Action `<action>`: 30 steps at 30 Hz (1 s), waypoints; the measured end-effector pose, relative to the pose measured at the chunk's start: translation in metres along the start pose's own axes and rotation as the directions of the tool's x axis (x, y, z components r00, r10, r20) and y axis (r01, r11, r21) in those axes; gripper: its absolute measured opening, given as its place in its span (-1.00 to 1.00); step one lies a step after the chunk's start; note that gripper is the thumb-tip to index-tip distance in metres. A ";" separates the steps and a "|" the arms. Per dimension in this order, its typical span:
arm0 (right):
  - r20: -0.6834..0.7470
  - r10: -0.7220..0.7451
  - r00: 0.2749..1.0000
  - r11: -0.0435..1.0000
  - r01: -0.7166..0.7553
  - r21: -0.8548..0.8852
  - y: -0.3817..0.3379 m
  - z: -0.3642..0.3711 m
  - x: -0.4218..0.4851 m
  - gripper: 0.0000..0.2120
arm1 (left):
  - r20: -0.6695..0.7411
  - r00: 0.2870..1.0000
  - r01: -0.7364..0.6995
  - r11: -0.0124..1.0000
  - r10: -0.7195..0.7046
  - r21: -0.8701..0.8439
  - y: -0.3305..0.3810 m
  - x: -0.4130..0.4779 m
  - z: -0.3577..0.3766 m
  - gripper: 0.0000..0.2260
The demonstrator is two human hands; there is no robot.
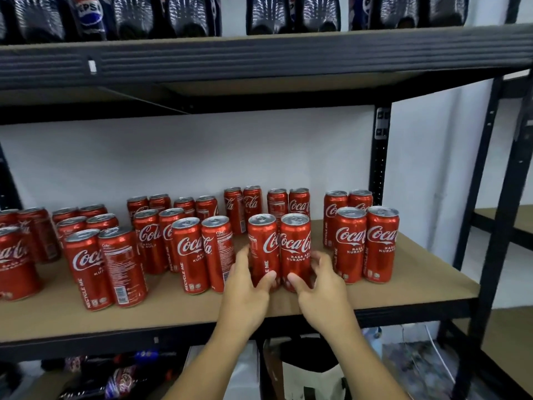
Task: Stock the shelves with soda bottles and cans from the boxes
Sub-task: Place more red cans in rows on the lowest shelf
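Two Coca-Cola cans are standing upright and touching on the brown shelf board [403,280]. We are clasping the left can [263,246] with our left hand [248,290] and the right can [295,249] with our right hand [324,287], fingers curled round each. We are probably squaring this pair into the gap between neighbouring cans [350,246].

Dim, even indoor light with a cool cast; the white wall [202,157] reads grey-blue. Underside of the upper shelf [259,90] sits in deep shadow. Soft highlights on the tops of the cans [262,219], no hard glare. Wide-angle bend: shelf edges bow, right uprights [490,197] lean. Near bottom is dark and smeared. Overall soft, far labels mushy.
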State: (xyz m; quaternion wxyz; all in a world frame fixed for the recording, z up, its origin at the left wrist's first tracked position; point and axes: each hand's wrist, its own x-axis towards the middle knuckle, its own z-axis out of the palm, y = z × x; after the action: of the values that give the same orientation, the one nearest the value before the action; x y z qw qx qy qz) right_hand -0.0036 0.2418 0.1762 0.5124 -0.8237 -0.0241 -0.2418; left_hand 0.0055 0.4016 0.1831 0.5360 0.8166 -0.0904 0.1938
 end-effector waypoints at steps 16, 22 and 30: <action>-0.040 -0.116 0.992 0.984 0.110 -0.142 0.008 0.003 -0.001 -0.39 | 0.021 0.999 -0.050 0.997 0.049 0.060 -0.015 -0.001 0.001 -0.45; -0.067 -0.100 0.993 0.984 0.089 -0.157 0.010 0.007 0.001 -0.36 | -0.009 1.000 -0.009 0.993 0.010 0.116 -0.013 0.000 0.003 -0.49; -0.041 -0.101 0.994 0.982 0.094 -0.163 0.011 0.002 0.000 -0.34 | -0.009 0.999 -0.044 0.967 0.048 0.249 -0.012 0.002 0.002 -0.47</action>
State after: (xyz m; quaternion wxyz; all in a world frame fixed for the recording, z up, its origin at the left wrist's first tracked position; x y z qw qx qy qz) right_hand 0.0005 0.2386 0.1660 0.4321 -0.8540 -0.0322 -0.2879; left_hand 0.0117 0.4045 0.1731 0.4253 0.8736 -0.0803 0.2223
